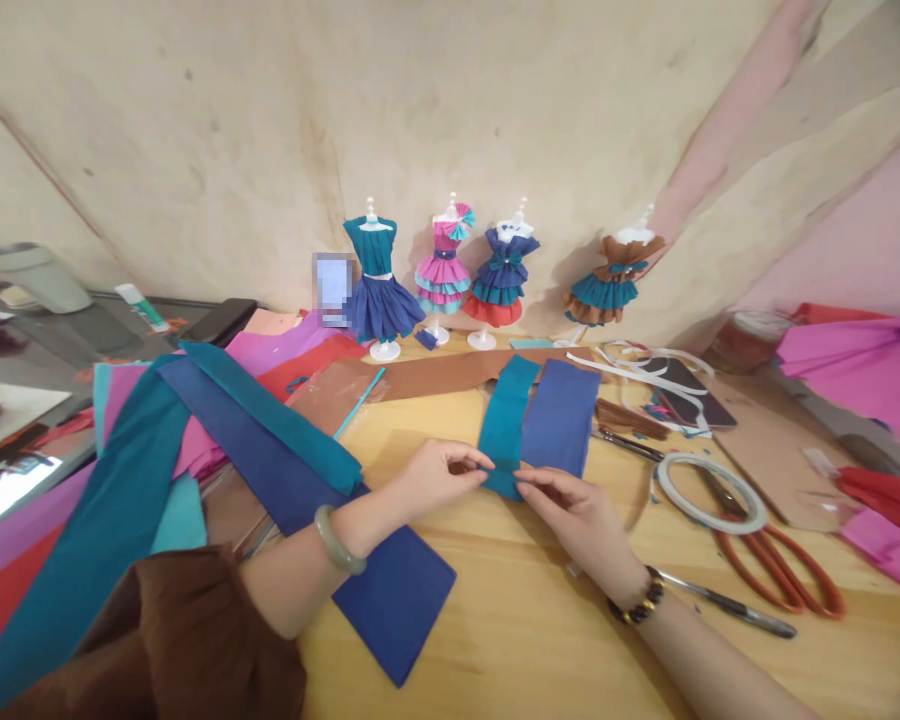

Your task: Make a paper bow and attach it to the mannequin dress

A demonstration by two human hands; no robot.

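Between my two hands is the near end of a teal crepe paper strip (506, 415). My left hand (442, 475) pinches its left edge with thumb and finger. On the opposite edge, my right hand (574, 510) grips it the same way. The strip's far part lies flat on the table, beside a blue paper piece (559, 415) just to its right. Under my left forearm runs a long dark blue strip (401, 595), its squared end near the table's front. A folded teal strip (292, 430) lies along it.
Several mini mannequins in paper dresses (382, 290) stand along the wall. At right lie orange-handled scissors (780, 570), a tape roll (712, 492), a pen (727, 602) and a phone (694, 390). Coloured paper (45, 520) is heaped at left, near a glue stick (142, 308).
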